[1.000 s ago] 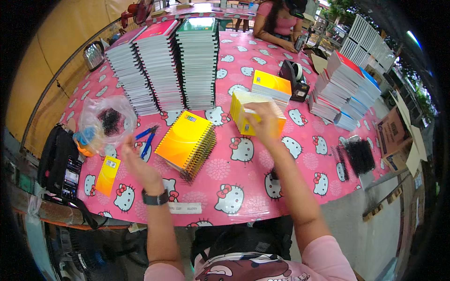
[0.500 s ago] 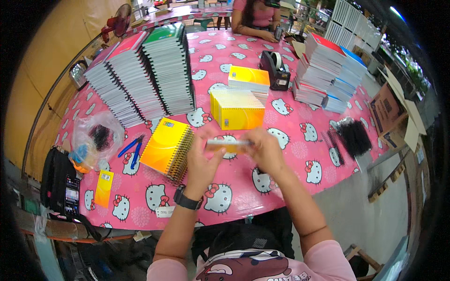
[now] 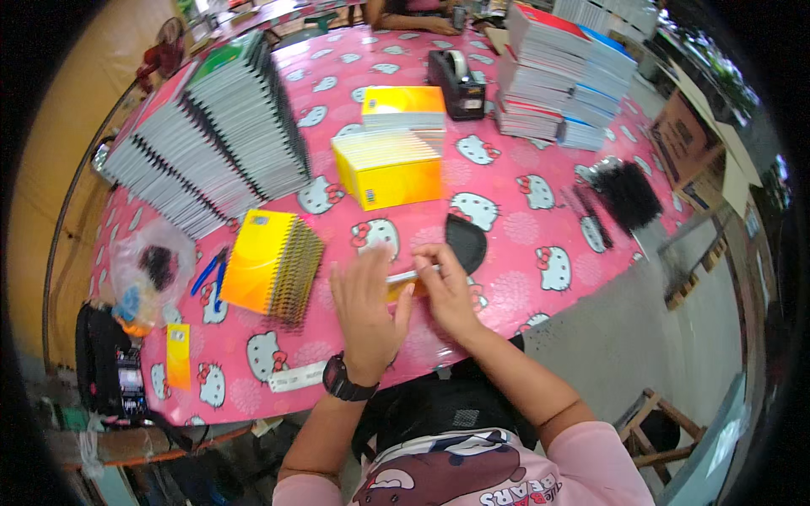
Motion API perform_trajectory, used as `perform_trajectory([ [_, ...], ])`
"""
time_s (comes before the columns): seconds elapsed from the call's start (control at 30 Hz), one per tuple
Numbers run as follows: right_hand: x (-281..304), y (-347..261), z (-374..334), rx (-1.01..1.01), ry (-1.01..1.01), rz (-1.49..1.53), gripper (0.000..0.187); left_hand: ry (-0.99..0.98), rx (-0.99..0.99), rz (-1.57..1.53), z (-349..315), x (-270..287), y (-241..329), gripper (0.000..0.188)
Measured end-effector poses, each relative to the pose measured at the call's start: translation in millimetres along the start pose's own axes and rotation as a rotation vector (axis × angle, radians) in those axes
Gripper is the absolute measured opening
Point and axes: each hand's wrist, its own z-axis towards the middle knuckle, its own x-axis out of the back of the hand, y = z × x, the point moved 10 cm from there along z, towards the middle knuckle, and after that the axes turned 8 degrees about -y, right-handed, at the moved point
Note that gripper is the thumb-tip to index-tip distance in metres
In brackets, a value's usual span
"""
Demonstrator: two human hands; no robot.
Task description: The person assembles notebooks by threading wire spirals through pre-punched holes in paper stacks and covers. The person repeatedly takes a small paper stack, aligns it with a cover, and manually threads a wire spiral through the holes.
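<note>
Yellow-orange pad (image 3: 403, 289), thin, is between the two hands over the near-middle part of the pink table cover (image 3: 523, 228). Long axis runs roughly left-right, right end a bit higher in view. Pale long edge faces up; orange face shows below it, toward the wearer. Left end hidden by left hand, so which end is the top: cannot tell.

Right hand (image 3: 450, 297): thumb and fingers pinched on the pad's right end. Left hand (image 3: 367, 308): fingers straight and blurred, thumb spread, overlapping the pad's left part; cannot tell if it grips or only touches. Dark watch (image 3: 339, 379) on left wrist.

Black rounded item (image 3: 466, 240) just beyond right hand. Block of yellow pads (image 3: 396, 184) farther out, past both hands, bright covers facing the wearer. Spiral-bound yellow notebooks (image 3: 256, 257) piled left of left hand, coils toward the hand. Blue-handled tool (image 3: 221, 282) just left of that pile. White strip (image 3: 297, 377) lies near the left wrist, slightly slanted.
</note>
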Motion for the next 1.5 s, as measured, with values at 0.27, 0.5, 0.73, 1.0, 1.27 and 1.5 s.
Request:
perform_trajectory([
  [0.27, 197, -13, 33, 0.001, 0.383, -0.723, 0.014, -0.278, -0.161, -0.108, 17, -27, 1, 0.017],
  [0.5, 295, 41, 37, -0.199, 0.179, -1.298, 0.018, -0.368, -0.203, -0.215, 27, -40, -2, 0.018],
  [0.73, 135, -2, 17, -0.340, -0.184, -0.509, 0.023, -0.375, -0.160, -0.192, 20, -31, -13, 0.017],
  [1.0, 60, -31, 1, -0.094, -0.300, -0.352, 0.022, -0.339, -0.213, -0.160, 22, -33, -2, 0.012],
  [1.27, 55, -22, 5, -0.140, -0.364, -0.241, 0.019, -0.380, -0.198, -0.155, 21, -35, -5, 0.015],
  [1.5, 46, -44, 9, 0.155, -0.476, -0.386, 0.018, -0.373, -0.195, -0.146, 21, -36, -5, 0.017],
])
